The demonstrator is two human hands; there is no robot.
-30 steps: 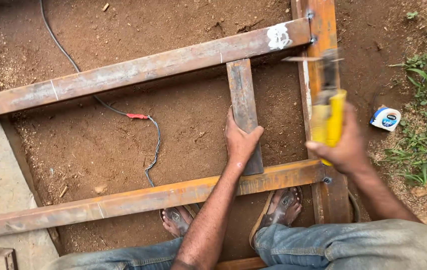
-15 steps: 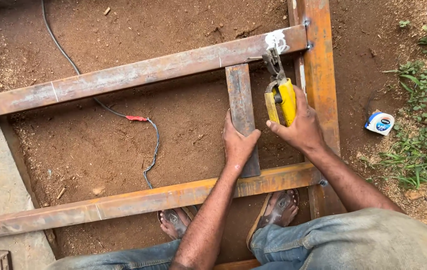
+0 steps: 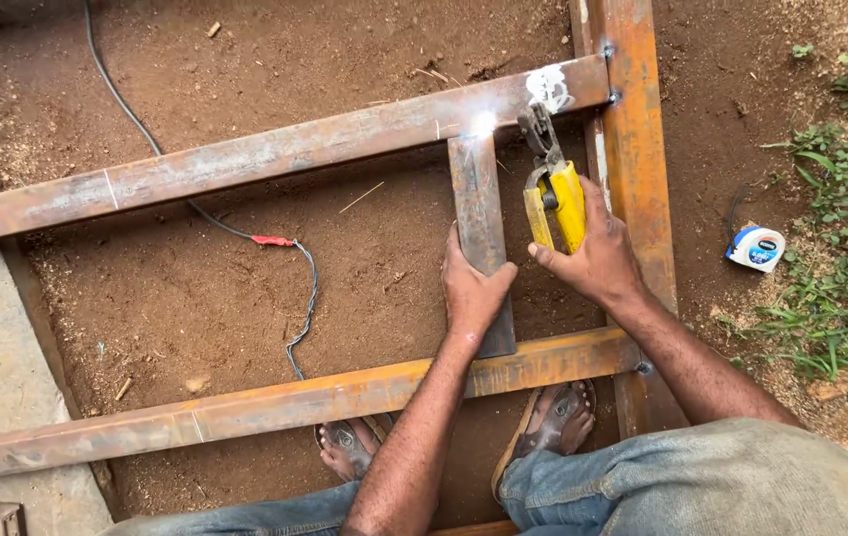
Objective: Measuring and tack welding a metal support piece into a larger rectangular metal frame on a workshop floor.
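Over bare red earth, the right hand (image 3: 597,260) is wrapped tight around the yellow handle of a welding electrode holder (image 3: 555,194), fingers curled closed about it, wrist bent so the holder's metal clamp points up and away toward a bright white weld spark (image 3: 483,123). That spark sits at the far end of the short upright steel bar (image 3: 480,228), just left of the holder's tip, where the bar meets the long upper cross bar (image 3: 275,159). The left hand (image 3: 471,288) lies just beside the right, palm flat and fingers pressed down on the short bar's lower half, forearm running straight back toward the body. Right of the gripping hand stands the orange-rust side rail (image 3: 642,189); farther right, on the dirt by the weeds, lies a small white and blue tape measure (image 3: 755,248) with a dark round label. Below both hands runs the lower cross bar (image 3: 275,407), and left of them a black cable with a red splice (image 3: 273,240).
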